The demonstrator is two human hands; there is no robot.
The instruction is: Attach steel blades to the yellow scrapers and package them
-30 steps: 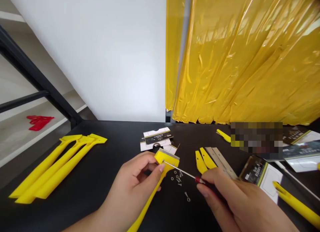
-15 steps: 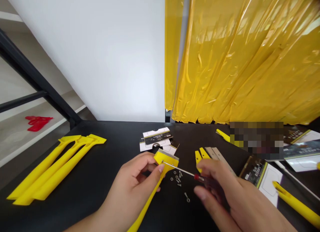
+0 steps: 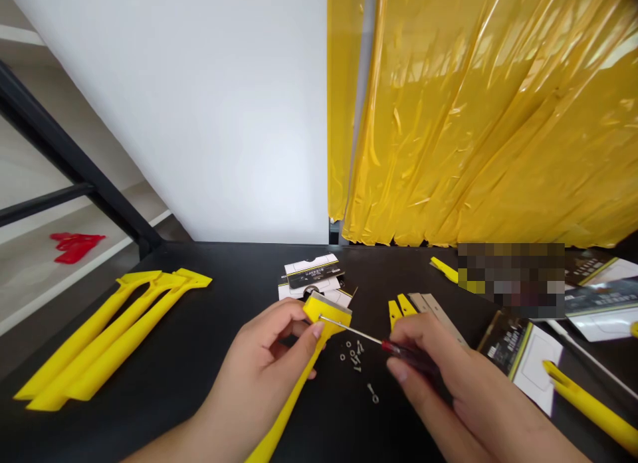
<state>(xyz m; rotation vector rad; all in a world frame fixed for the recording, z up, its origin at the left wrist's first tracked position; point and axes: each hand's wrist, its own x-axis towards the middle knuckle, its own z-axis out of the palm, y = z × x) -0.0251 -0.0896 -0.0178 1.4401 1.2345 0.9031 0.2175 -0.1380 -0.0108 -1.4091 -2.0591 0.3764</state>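
Observation:
My left hand (image 3: 272,370) is closed around the head of a yellow scraper (image 3: 326,313), whose metal blade edge faces away from me and whose long handle runs down toward the bottom edge. In my right hand (image 3: 448,370) is a screwdriver (image 3: 393,347) with a dark red handle, gripped between thumb and fingers. Its thin shaft points left, and the tip meets the scraper head near a screw hole. Small screws and nuts (image 3: 355,358) lie on the black table just right of the scraper. Two yellow clamp pieces (image 3: 401,307) and bare metal blades (image 3: 438,313) sit beyond my right fingers.
Three yellow scraper handles (image 3: 119,337) lie together at the left. Printed cards (image 3: 314,270) are stacked behind the scraper. More packaging (image 3: 523,357) and another yellow handle (image 3: 593,406) are at the right. A yellow plastic curtain (image 3: 473,117) hangs beyond the table.
My right hand has closed more firmly round the screwdriver handle, its fingers having been looser before. The scraper head and my left hand have shifted slightly left.

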